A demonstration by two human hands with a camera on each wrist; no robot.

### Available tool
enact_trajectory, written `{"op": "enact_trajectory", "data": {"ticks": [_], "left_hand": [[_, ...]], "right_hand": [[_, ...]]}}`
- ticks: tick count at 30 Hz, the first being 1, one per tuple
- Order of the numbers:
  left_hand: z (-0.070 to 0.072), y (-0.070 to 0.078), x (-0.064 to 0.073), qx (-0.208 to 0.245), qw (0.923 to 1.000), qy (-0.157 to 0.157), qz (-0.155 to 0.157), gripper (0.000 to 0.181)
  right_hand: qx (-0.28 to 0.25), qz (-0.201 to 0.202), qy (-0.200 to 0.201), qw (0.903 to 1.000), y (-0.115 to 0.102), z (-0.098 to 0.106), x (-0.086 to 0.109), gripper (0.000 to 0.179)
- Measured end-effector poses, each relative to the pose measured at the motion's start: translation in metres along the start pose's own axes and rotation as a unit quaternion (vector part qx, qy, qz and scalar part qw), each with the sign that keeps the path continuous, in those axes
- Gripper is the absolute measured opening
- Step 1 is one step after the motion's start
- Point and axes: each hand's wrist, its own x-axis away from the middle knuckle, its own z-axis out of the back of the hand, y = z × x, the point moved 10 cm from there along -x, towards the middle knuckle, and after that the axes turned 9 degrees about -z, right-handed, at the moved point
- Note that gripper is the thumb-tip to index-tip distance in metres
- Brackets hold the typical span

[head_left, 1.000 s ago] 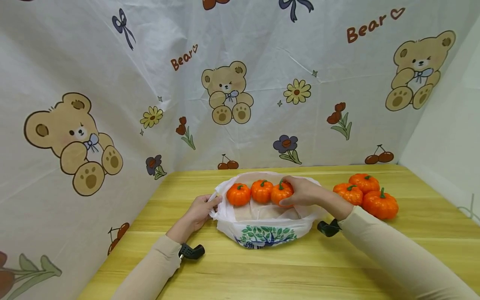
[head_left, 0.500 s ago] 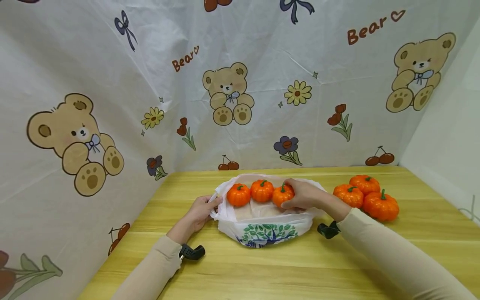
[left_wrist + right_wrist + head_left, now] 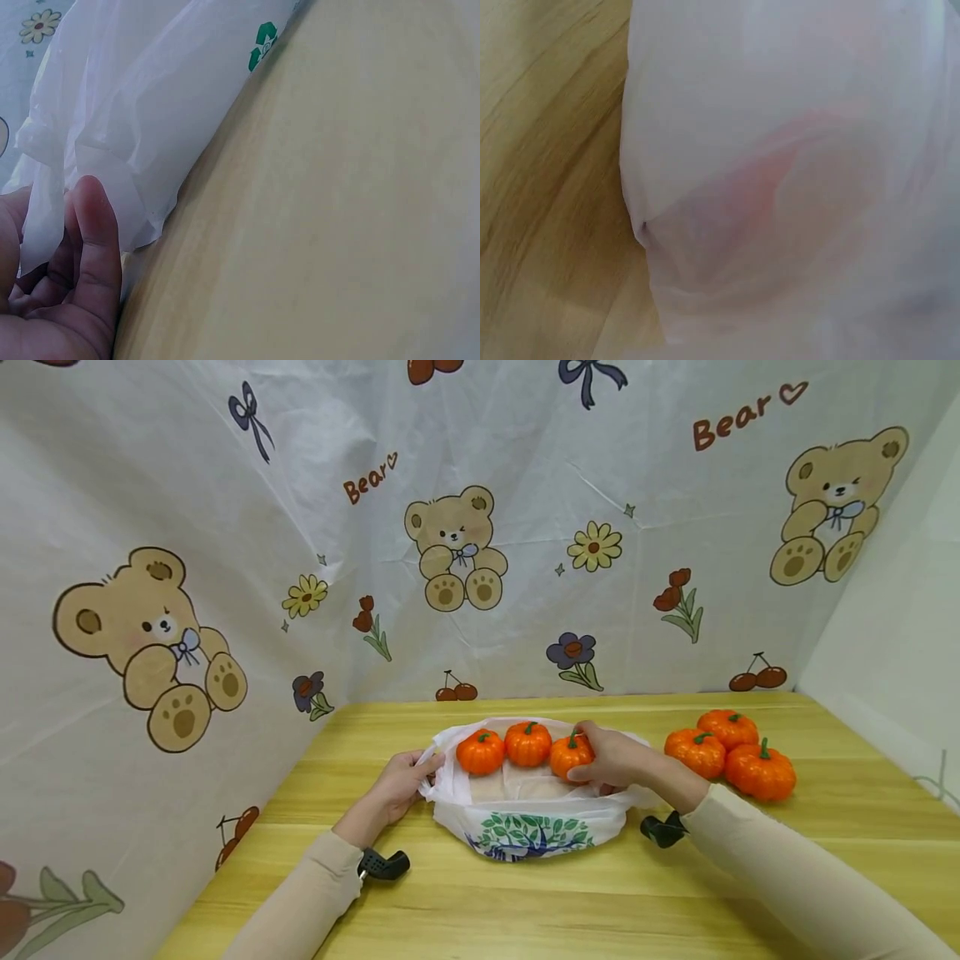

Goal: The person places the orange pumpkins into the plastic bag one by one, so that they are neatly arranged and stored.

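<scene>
A white plastic bag (image 3: 528, 810) with a printed tree lies spread on the table, its mouth facing up. Inside are two small orange pumpkins, a left one (image 3: 480, 752) and a middle one (image 3: 528, 744). My right hand (image 3: 611, 757) reaches into the bag and grips a third pumpkin (image 3: 572, 757) from its right side. In the right wrist view the bag's thin film (image 3: 780, 172) covers that hand's work, with an orange tint showing through. My left hand (image 3: 401, 782) pinches the bag's left edge; the left wrist view shows its fingers (image 3: 96, 217) at the gathered plastic.
Three more pumpkins (image 3: 731, 752) sit grouped on the table right of the bag, close to the right forearm. Behind the wooden table (image 3: 480, 910) hangs a cloth (image 3: 525, 627) printed with bears. A white wall (image 3: 892, 635) borders the right side.
The pumpkin in my right hand has shifted slightly right and down inside the bag, the hand moving with it. My left hand keeps its hold on the bag's edge.
</scene>
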Motion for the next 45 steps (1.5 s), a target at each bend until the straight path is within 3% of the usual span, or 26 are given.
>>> {"op": "enact_trajectory", "data": {"ticks": [11, 22, 37, 45], "left_hand": [[-0.001, -0.001, 0.000, -0.003, 1.0000, 0.003, -0.003, 0.028], [-0.003, 0.003, -0.002, -0.008, 1.0000, 0.000, -0.005, 0.027], [-0.001, 0.001, -0.003, -0.008, 0.9999, 0.010, -0.003, 0.030], [0.000, 0.000, -0.001, -0.007, 0.9999, 0.010, 0.003, 0.031]], "right_hand": [[0.007, 0.022, 0.033, 0.9992, -0.001, 0.003, 0.002, 0.069], [-0.027, 0.017, 0.027, 0.9991, 0.001, 0.019, 0.011, 0.079], [0.003, 0.063, 0.068, 0.9957, 0.005, 0.064, 0.059, 0.074], [0.071, 0.120, 0.145, 0.9794, 0.018, 0.092, 0.081, 0.064]]}}
